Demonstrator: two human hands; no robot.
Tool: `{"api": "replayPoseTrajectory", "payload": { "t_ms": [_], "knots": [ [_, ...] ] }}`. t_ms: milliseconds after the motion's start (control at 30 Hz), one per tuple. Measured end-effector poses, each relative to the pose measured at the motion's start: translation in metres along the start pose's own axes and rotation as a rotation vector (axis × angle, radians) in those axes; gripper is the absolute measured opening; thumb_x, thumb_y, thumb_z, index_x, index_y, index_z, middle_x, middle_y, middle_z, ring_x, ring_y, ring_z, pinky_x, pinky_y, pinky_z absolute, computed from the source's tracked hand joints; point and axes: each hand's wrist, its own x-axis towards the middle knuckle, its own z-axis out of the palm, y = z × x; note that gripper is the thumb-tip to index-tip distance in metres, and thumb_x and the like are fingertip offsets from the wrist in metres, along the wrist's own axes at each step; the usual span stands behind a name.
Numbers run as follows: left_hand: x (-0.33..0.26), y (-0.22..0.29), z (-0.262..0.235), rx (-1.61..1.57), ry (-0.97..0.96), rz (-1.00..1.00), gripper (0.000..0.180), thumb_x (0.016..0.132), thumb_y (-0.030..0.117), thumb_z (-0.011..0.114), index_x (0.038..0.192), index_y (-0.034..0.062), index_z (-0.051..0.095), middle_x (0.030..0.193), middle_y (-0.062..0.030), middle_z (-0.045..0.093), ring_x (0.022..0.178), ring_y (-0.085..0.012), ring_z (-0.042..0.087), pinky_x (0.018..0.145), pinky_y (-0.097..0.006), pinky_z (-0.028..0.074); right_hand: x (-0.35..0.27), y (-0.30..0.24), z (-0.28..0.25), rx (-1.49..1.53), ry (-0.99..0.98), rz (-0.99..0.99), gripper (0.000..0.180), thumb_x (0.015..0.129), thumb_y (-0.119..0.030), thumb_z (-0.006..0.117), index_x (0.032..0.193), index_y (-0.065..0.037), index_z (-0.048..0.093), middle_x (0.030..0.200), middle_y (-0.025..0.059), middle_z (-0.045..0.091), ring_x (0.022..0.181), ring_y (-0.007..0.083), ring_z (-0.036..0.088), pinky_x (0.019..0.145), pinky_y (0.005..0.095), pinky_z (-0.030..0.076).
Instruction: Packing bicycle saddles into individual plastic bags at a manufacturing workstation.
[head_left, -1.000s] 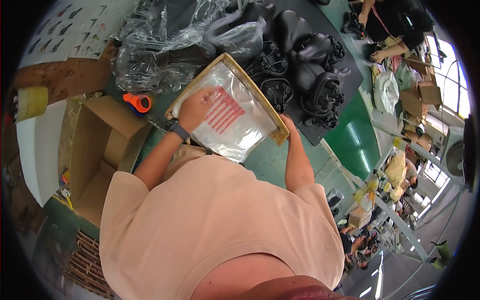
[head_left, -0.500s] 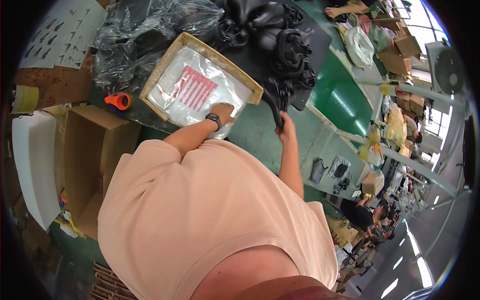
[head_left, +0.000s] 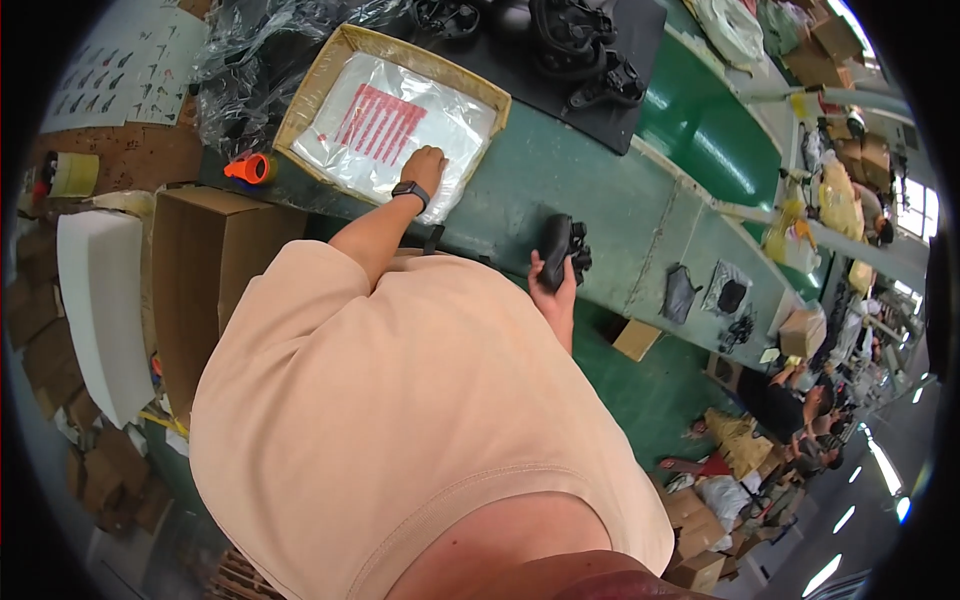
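Observation:
My left hand [head_left: 426, 172], with a watch at its wrist, lies on a stack of clear plastic bags [head_left: 350, 165] with red print. Its fingers rest fairly flat on the top bag. A shallow cardboard tray [head_left: 285, 131] holds the bags. Off to the right, my right hand [head_left: 553, 300] grips a black bicycle saddle [head_left: 553, 252] near the table's front edge. Dark fittings on the saddle's right side are too small to tell apart. More black saddles [head_left: 572, 40] lie on a black mat [head_left: 600, 122] beyond the tray.
An orange tape dispenser [head_left: 250, 169] sits left of the tray, before crumpled clear plastic [head_left: 240, 95]. An open cardboard box [head_left: 195, 290] and white foam sheets [head_left: 100, 310] stand at my left. Small dark packets [head_left: 681, 295] lie on the green table [head_left: 600, 190] rightward. Co-workers [head_left: 800, 405] sit farther off.
My right hand has drawn the saddle away from the mat, back toward my body, and turned it. My left hand stays on the bags. The view has shifted slightly.

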Motion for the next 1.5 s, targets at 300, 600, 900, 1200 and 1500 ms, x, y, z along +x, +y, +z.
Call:
{"api": "replayPoseTrajectory", "payload": {
  "t_ms": [300, 600, 900, 1200, 1500],
  "knots": [
    [-0.029, 0.015, -0.005, 0.113, -0.064, -0.044, 0.028, 0.103, 0.032, 0.069, 0.107, 0.0054, 0.078, 0.105, -0.0177, 0.074, 0.1, -0.0416, 0.071, 0.091, -0.051, 0.058, -0.001, -0.053, 0.001, -0.315, 0.045, 0.105, 0.049, 0.105, -0.037, 0.073, 0.123, 0.008, 0.064, 0.106, 0.0146, 0.071, 0.085, 0.025, 0.068, 0.076, 0.0362, 0.062],
    [-0.036, -0.026, -0.07, -0.754, -0.115, -0.311, 0.029, 0.114, 0.023, 0.056, 0.115, 0.0004, 0.074, 0.096, -0.0035, 0.077, 0.086, -0.0114, 0.072, 0.08, -0.028, 0.058, -0.053, 0.039, 0.058, -0.768, -0.275, -0.1, 0.053, 0.103, -0.011, 0.073, 0.149, -0.003, 0.048, 0.126, 0.0211, 0.071, 0.102, 0.0338, 0.077, 0.085, 0.0449, 0.068],
    [-0.059, 0.003, -0.199, -0.986, -0.54, 0.027, 0.026, 0.115, 0.017, 0.056, 0.118, -0.003, 0.071, 0.097, -0.0035, 0.072, 0.095, -0.013, 0.069, 0.09, -0.032, 0.057, 0.034, 0.2, 0.217, -0.82, -0.586, 0.217, 0.055, 0.103, -0.012, 0.071, 0.151, 0.005, 0.048, 0.144, 0.0247, 0.064, 0.116, 0.0389, 0.074, 0.095, 0.0455, 0.067],
    [-0.061, -0.116, -0.315, -2.392, 0.12, -0.433, 0.016, 0.114, 0.019, 0.059, 0.115, 0.0076, 0.07, 0.095, 0.0003, 0.072, 0.084, -0.0121, 0.068, 0.077, -0.027, 0.055, 0.005, 0.289, 0.279, -0.833, -0.663, -0.014, 0.055, 0.099, -0.017, 0.077, 0.143, 0.005, 0.055, 0.13, 0.0184, 0.066, 0.096, 0.0273, 0.069, 0.086, 0.0386, 0.06],
    [0.045, -0.041, -0.391, -1.107, 0.233, 0.317, 0.012, 0.103, 0.013, 0.071, 0.103, 0.0086, 0.082, 0.081, 0.0037, 0.069, 0.068, -0.0092, 0.063, 0.058, -0.026, 0.048, -0.008, 0.324, 0.34, -2.125, -0.185, -0.955, 0.114, 0.082, -0.001, 0.088, 0.173, -0.007, 0.019, 0.114, 0.0171, 0.075, 0.106, 0.0297, 0.074, 0.093, 0.0431, 0.059]
  ]
}}
